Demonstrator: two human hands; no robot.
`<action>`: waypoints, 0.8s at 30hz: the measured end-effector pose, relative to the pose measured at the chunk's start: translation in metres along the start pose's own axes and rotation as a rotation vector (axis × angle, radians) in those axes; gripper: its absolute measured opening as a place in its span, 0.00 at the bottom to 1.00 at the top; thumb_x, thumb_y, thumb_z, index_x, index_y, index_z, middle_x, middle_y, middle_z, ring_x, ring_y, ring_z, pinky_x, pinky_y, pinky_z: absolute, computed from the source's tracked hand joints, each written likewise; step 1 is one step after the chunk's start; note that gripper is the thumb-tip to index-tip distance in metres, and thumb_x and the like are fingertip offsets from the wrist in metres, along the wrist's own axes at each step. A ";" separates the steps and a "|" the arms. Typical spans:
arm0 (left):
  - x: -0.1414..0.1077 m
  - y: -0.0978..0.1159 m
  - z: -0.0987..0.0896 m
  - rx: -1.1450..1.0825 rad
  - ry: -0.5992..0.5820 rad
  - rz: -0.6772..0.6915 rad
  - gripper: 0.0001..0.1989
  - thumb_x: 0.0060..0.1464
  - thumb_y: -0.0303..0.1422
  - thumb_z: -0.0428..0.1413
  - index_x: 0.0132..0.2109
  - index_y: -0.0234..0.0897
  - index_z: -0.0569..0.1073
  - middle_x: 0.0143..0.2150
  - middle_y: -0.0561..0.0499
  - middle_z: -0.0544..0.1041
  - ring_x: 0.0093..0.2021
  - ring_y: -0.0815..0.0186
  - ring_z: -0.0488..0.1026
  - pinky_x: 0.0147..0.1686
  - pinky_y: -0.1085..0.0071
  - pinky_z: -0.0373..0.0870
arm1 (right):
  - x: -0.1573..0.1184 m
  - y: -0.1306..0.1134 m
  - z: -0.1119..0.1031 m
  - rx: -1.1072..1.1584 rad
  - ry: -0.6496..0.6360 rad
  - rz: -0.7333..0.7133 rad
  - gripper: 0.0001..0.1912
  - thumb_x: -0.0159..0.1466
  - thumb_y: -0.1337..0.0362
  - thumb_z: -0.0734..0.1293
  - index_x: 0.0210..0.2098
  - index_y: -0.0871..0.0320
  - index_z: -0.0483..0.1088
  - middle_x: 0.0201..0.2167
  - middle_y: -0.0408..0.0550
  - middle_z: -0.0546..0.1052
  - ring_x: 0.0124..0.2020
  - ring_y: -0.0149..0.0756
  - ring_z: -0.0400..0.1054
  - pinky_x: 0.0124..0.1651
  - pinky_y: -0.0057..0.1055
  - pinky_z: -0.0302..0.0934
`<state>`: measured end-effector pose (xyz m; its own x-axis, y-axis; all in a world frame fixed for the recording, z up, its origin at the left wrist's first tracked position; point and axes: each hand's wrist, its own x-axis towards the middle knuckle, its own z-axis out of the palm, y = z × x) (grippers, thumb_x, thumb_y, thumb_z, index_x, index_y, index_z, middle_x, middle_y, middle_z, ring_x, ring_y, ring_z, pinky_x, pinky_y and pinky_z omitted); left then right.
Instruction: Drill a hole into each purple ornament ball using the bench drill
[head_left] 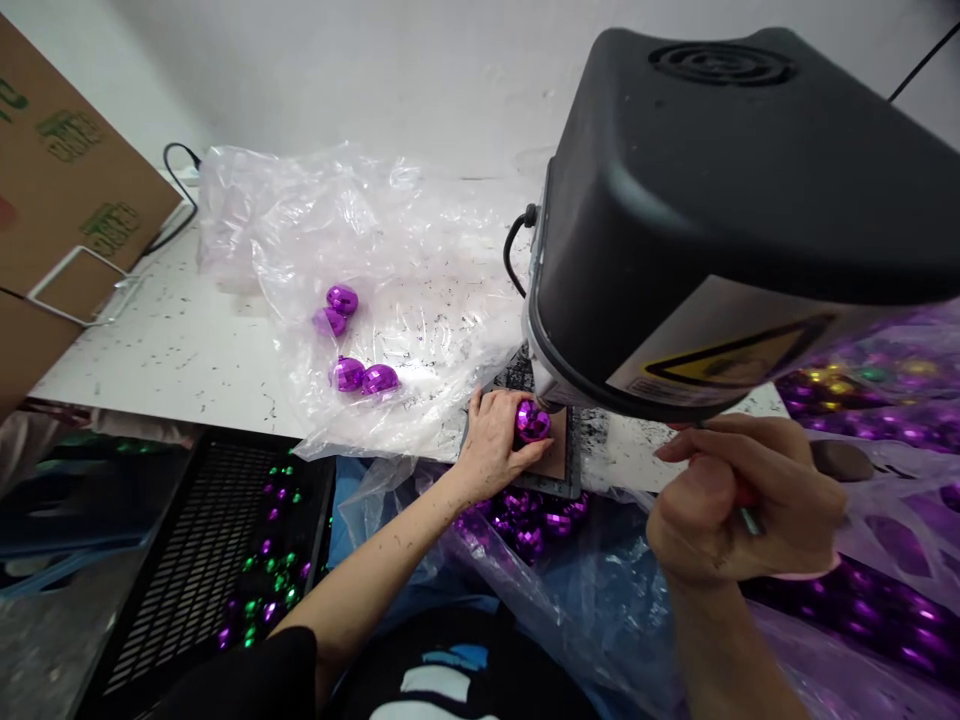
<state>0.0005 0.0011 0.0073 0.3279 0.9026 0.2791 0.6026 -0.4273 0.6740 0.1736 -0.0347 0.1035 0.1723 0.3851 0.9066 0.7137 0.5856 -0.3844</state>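
Observation:
My left hand (pixel 495 440) is closed around a shiny purple mirror-ball ornament (pixel 532 421). It holds the ball on a brown pad on the small machine base (pixel 574 455), beneath the black machine head (pixel 690 210). On the right, my right hand (pixel 739 500) is a fist around a handle; bits of red and a metal end show between the fingers. Most of that handle is hidden by the hand. Several more purple ornaments (pixel 379 379) lie on clear plastic sheeting (pixel 375 240) to the left.
Below the table edge, purple balls (pixel 529 540) sit in a clear bag (pixel 600 570). A black crate (pixel 165 570) with green and purple balls stands lower left. A cardboard box (pixel 67 190) is at far left. Bagged purple and gold balls (pixel 885 390) lie right. Dark flecks dot the white table (pixel 172 350).

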 end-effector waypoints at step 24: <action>0.000 0.001 0.001 0.022 0.023 -0.004 0.22 0.57 0.40 0.63 0.54 0.39 0.67 0.51 0.45 0.74 0.56 0.53 0.68 0.67 0.50 0.53 | -0.040 0.005 0.031 0.090 0.125 0.162 0.07 0.63 0.68 0.62 0.28 0.58 0.67 0.17 0.42 0.63 0.25 0.31 0.64 0.31 0.32 0.66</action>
<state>0.0016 0.0011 0.0072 0.3082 0.9053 0.2923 0.6198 -0.4242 0.6602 0.1490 -0.0253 0.0600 0.3666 0.3908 0.8443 0.6075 0.5868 -0.5354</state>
